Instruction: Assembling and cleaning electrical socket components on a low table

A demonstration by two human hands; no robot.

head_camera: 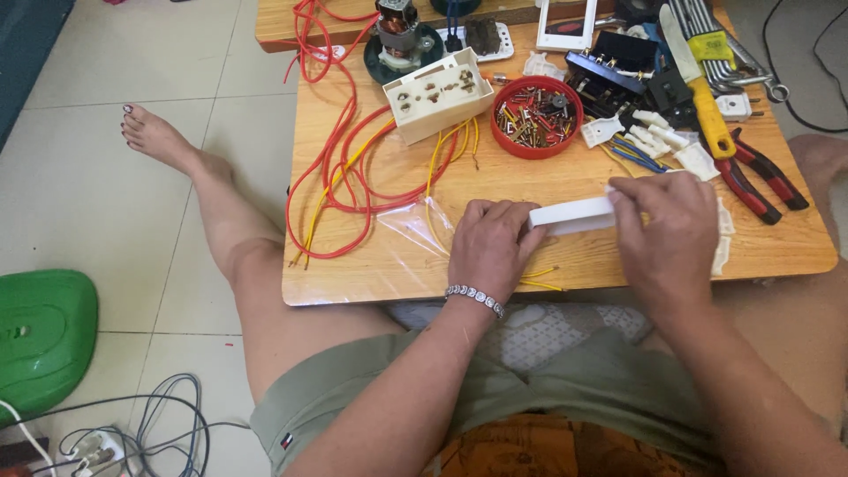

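Observation:
A flat white plastic piece [572, 215] is gripped at both ends, just above a low wooden table [371, 265]. My left hand [491, 243] clasps its left end; a beaded bracelet circles that wrist. My right hand [664, 228] covers its right end. Thin yellow wires [541, 278] poke out from under my left hand. A clear plastic bag [415, 221] lies flat just left of that hand.
Looped red and yellow wires [353, 168] cover the table's left part. Behind them stand a cream socket box [437, 93], a red dish of screws [535, 115], black and white switch parts, a yellow-handled knife [698, 84] and red pliers [760, 177]. A green object [40, 331] lies on the tiled floor.

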